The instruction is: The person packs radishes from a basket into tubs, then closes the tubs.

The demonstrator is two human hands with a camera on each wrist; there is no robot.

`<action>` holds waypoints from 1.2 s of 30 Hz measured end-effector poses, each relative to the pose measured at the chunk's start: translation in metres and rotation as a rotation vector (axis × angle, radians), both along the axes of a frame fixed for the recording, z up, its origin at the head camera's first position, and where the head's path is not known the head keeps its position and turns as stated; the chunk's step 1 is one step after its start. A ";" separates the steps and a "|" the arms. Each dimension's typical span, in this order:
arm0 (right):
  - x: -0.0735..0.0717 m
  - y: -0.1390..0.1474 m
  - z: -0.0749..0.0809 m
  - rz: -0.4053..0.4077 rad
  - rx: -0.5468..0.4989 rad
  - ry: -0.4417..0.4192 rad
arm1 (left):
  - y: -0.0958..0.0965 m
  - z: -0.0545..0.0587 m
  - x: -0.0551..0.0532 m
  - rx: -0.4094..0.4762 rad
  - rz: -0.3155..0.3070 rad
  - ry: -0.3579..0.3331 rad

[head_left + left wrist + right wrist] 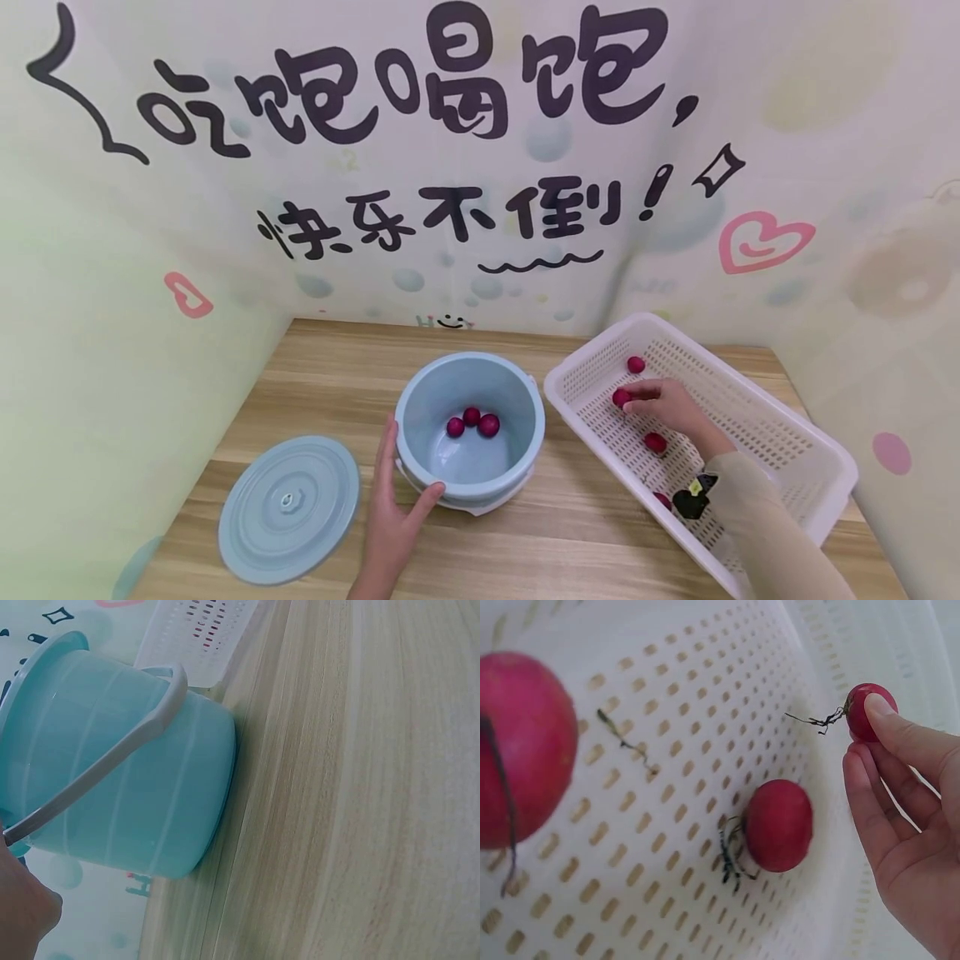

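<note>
I record the right hand [667, 406] pinching one red radish [620, 397] between thumb and fingers, inside the white perforated basket [772, 429]. Loose radishes [655, 442] lie on the basket floor. I find the left hand [393, 517] with thumb and fingers spread wide, set against the light-blue bucket [519, 400]; three more radishes [488, 425] sit inside it. The round blue lid [258, 521] lies flat on the wood-grain table [570, 533], left of the bucket.
</note>
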State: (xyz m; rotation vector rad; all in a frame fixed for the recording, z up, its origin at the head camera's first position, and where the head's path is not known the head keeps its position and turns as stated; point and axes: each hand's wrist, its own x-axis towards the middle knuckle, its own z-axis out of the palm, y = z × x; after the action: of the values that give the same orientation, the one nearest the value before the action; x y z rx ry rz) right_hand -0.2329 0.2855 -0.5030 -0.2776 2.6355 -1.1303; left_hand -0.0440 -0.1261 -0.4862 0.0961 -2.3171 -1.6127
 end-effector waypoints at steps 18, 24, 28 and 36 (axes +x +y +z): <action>0.006 -0.012 0.032 0.054 -0.044 0.098 | -0.001 0.000 0.000 0.003 -0.007 0.005; 0.012 -0.024 0.051 0.101 -0.093 0.119 | 0.000 0.001 0.000 0.001 -0.003 0.006; 0.016 -0.032 0.062 0.119 -0.122 0.131 | 0.000 0.001 0.000 0.001 -0.002 0.008; 0.024 -0.052 0.081 0.162 -0.176 0.160 | 0.000 0.000 0.000 0.000 -0.002 0.015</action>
State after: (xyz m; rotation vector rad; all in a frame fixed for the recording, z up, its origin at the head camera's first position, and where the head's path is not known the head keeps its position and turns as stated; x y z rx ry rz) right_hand -0.2088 0.2332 -0.4218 -0.6289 2.5914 -1.3363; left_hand -0.0443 -0.1262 -0.4857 0.0819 -2.3067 -1.6083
